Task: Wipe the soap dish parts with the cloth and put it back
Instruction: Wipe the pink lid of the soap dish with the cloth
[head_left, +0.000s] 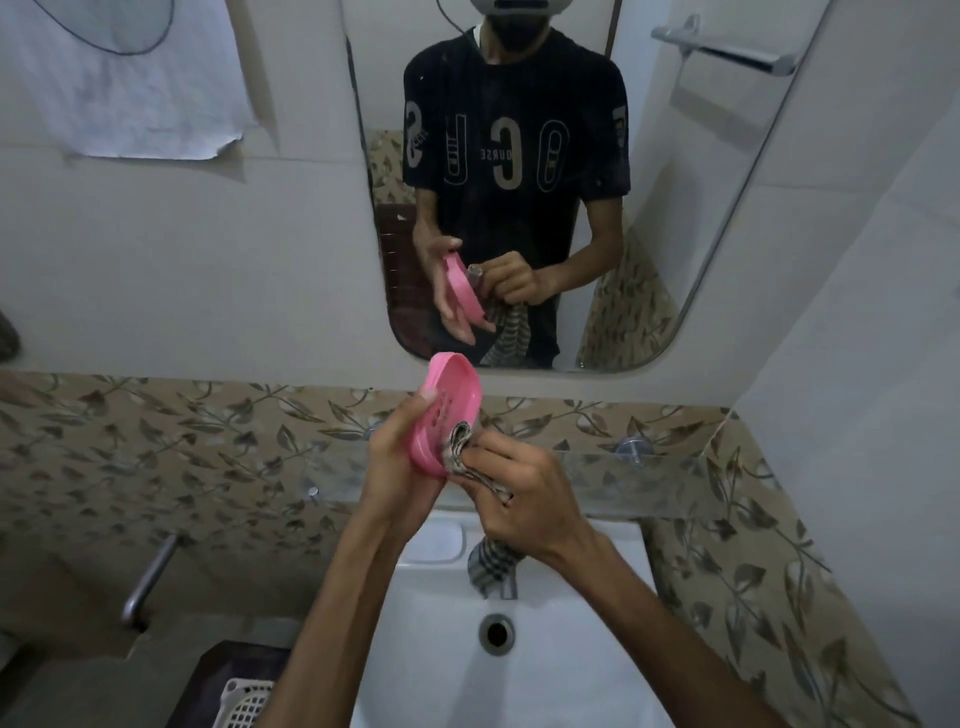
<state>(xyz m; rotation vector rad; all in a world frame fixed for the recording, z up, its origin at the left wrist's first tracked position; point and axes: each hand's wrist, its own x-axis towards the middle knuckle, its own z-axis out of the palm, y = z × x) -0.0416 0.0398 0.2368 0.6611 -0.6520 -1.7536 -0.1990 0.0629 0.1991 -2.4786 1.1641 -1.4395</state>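
Note:
A pink oval soap dish part (451, 402) with drain slots is held upright above the sink in my left hand (397, 462), which grips its lower left edge. My right hand (524, 493) is closed on a bunched striped grey cloth (460, 447) and presses it against the lower right of the pink part. The cloth's loose end (491, 569) hangs down below my right wrist over the basin. The mirror repeats the hands, the pink part and the cloth.
A white sink (561, 649) with a round drain (497, 631) lies below my hands. A glass shelf (649, 480) on metal pegs runs along the leaf-patterned tile band. A mirror (727, 208) hangs above. A chrome handle (150, 579) and a white basket (247, 701) sit at lower left.

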